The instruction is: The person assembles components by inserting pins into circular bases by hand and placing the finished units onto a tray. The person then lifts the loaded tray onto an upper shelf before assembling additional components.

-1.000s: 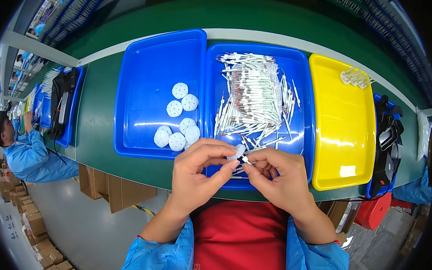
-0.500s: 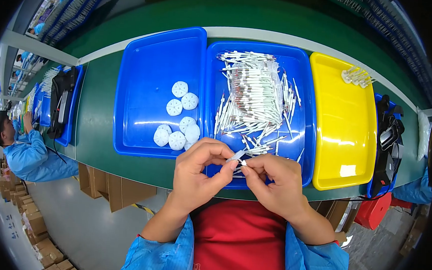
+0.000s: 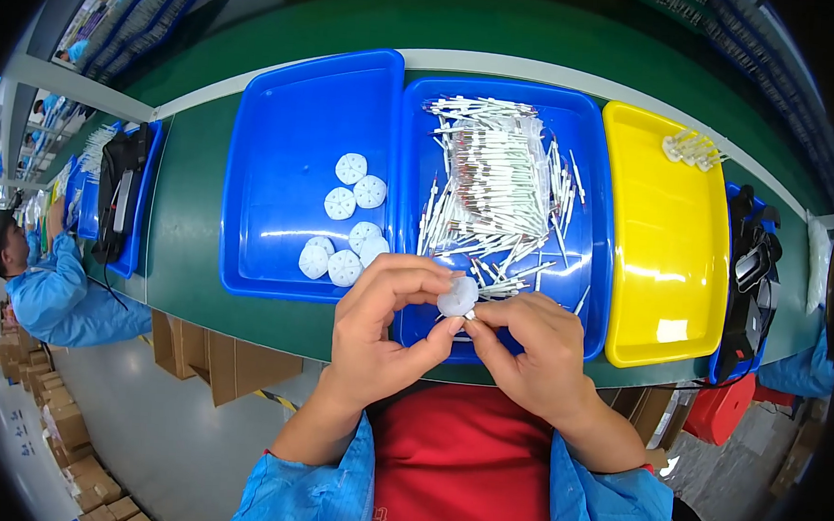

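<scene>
A translucent white round disc (image 3: 457, 298) is pinched between the thumb and fingertips of my left hand (image 3: 375, 330), its flat face turned upward. My right hand (image 3: 540, 349) is closed in a pinch at the disc's lower right edge. A small white stick-like piece (image 3: 471, 314) shows at that pinch, touching the disc; most of it is hidden by the fingers. Both hands are above the near edge of the middle blue tray (image 3: 596, 271), which holds many thin white sticks (image 3: 498, 184) with dark tips, some in a clear bag.
Left of it, another blue tray (image 3: 290, 148) has several white discs (image 3: 370, 192). A yellow tray (image 3: 668, 219) on the right holds a few discs with sticks (image 3: 693, 149) standing up. Black devices (image 3: 751, 262) fill a bin at far right. A co-worker (image 3: 62, 287) sits at left.
The disc has turned from nearly edge-on to showing its flat face. My left fingertips have shifted slightly upward around it; my right hand has stayed almost in place.
</scene>
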A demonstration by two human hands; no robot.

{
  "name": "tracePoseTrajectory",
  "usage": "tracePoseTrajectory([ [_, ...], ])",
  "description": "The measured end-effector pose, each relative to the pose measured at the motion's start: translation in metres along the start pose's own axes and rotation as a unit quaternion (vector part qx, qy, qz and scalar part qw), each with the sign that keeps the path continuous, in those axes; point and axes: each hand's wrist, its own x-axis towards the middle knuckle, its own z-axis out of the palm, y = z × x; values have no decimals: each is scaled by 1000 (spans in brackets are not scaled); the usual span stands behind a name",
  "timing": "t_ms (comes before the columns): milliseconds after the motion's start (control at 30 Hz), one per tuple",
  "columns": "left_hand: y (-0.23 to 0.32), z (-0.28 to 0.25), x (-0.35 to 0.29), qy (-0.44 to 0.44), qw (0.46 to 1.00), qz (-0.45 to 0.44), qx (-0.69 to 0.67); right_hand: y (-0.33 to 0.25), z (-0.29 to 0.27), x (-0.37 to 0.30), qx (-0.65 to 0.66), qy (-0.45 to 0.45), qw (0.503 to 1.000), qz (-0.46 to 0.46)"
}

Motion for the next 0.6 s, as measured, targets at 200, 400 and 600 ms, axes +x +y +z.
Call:
tracePoseTrajectory([
  [200, 2, -6, 5, -41, 989, 72, 121, 0, 0, 1, -18, 4, 1000, -16],
  [400, 2, -5, 3, -22, 991, 44, 123, 1, -7, 4, -17, -31, 999, -14],
  [600, -8, -9, -1, 61, 997, 1, 42, 9, -20, 9, -155, -170, 973, -17],
])
